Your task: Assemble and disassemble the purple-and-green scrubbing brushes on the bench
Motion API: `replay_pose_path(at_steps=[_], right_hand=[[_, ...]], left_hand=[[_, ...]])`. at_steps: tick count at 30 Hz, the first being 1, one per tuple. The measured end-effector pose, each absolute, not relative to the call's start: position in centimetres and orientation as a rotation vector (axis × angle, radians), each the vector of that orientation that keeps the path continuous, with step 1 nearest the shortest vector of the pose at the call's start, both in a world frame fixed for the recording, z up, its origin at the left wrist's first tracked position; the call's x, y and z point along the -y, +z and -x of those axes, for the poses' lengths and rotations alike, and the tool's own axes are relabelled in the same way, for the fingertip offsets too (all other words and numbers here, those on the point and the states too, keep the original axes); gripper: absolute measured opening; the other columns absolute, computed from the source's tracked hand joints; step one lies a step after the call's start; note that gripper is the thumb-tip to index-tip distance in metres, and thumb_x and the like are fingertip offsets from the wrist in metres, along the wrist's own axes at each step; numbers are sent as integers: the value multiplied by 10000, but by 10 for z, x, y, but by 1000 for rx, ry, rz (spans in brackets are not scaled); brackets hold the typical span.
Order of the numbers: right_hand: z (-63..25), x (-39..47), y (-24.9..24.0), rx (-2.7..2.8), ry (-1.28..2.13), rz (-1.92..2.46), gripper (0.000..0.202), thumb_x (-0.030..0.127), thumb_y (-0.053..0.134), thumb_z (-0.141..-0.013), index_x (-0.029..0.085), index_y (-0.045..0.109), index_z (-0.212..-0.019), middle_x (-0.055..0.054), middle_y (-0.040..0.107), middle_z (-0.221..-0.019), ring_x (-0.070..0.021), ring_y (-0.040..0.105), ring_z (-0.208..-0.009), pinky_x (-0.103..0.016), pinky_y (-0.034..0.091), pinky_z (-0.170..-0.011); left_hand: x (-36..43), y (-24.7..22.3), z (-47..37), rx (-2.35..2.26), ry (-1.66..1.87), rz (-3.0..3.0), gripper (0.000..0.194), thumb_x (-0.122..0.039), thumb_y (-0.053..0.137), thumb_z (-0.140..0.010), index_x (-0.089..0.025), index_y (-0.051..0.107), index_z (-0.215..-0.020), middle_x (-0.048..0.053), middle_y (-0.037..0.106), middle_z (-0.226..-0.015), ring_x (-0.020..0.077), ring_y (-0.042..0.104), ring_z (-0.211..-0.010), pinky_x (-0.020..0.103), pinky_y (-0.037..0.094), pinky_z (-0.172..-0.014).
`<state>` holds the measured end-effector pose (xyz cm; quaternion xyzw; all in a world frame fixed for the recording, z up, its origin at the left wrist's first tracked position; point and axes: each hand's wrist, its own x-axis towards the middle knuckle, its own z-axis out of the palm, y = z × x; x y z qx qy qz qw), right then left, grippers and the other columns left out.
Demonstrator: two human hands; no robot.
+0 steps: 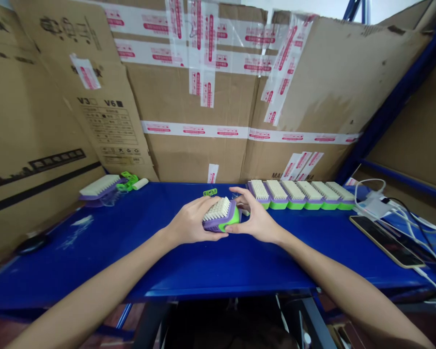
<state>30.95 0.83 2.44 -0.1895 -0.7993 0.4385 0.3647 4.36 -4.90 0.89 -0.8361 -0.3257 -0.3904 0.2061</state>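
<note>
A purple and green scrub brush point(221, 220) with cream bristles facing up is held over the middle of the blue table. My left hand point(191, 220) wraps round its left side, thumb against the bristles and fingers below. On the brush's green end presses the thumb of my right hand point(256, 218); its other fingers curve behind, partly hidden. A small green plastic piece point(210, 192) lies just beyond my left hand. Right of my hands stands a row of several similar brushes point(294, 194), bristles up.
Another purple brush point(101, 188), a green plastic part point(128, 181) and a white roll point(141, 183) lie at the back left. A phone point(387, 240) and tangled white cables point(409, 218) occupy the right side. Taped cardboard point(199, 160) walls the back of the blue table point(225, 271).
</note>
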Motion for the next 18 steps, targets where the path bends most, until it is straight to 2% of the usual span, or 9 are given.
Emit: replay_pose_path(at_steps=[2,4,8,12,14,18], right_hand=[[-309,-8,24,2073,1169,481,997,522,1031,-775,316,493,-1589,-50,682,-1246,-303,716,-1213,-620,541,-1226],[-309,-7,22,2107,1107,490,937,514,993,-821,305,494,-1585,-79,684,-1317,-315,702,-1252,-615,549,-1218],[-310,-3,21,2220,691,610,955,486,944,-873,301,436,-1660,-155,619,-1531,-388,616,-1402,-684,510,-1238],[-311,2,22,2269,443,649,950,447,920,-902,304,412,-1692,-171,625,-1550,-425,597,-1404,-742,505,-1214],[-311,3,25,2247,499,630,965,444,929,-894,300,410,-1695,-165,642,-1510,-414,610,-1398,-729,518,-1213],[-313,-4,30,2158,881,511,1011,475,977,-848,312,425,-1679,-111,689,-1362,-354,693,-1334,-664,533,-1244]], left_hand=[[48,7,-44,903,-1085,2350,963,-654,889,-900,-172,502,-1639,186,799,-1364,371,832,-1196,553,709,-1065],[46,4,-43,941,-1057,2355,970,-638,889,-897,-184,487,-1654,187,788,-1382,378,823,-1207,572,698,-1075],[42,-2,-44,1116,-933,2313,966,-628,915,-870,-198,511,-1635,221,748,-1415,432,780,-1254,638,661,-1084],[41,-5,-46,1156,-922,2278,922,-626,887,-892,-184,531,-1619,236,744,-1386,439,769,-1229,653,654,-1050],[42,-6,-46,1120,-970,2272,917,-653,861,-908,-179,530,-1620,234,750,-1389,432,775,-1233,648,657,-1054],[43,-5,-43,1023,-1076,2297,989,-727,865,-888,-178,511,-1631,214,772,-1394,409,796,-1254,639,653,-1122]])
